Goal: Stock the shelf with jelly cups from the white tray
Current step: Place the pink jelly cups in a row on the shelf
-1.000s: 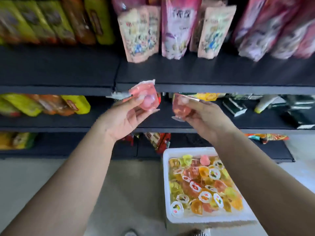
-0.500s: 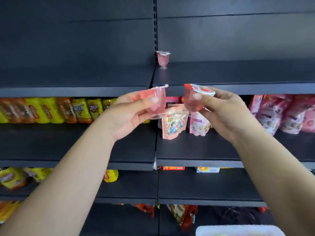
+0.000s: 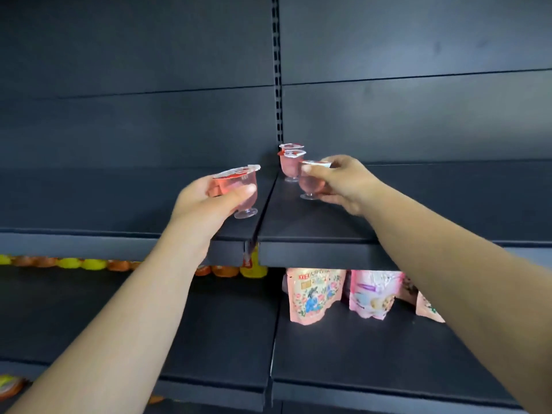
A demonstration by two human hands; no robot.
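While both arms reach over dark grey metal shelf (image 3: 313, 225), each hand grasps one cup. Left hand (image 3: 206, 201) grips pink footed clear-plastic jelly cup with foil lid (image 3: 239, 189), upright, held above shelf near panel seam. Right hand (image 3: 346, 182) pinches second pink jelly cup (image 3: 310, 182), foot touching shelf. At its 11 o'clock, just behind, stacked pink jelly cups (image 3: 290, 162) stand against back panel. Pink snack pouches (image 3: 316, 294) on lower shelf at 6 o'clock.
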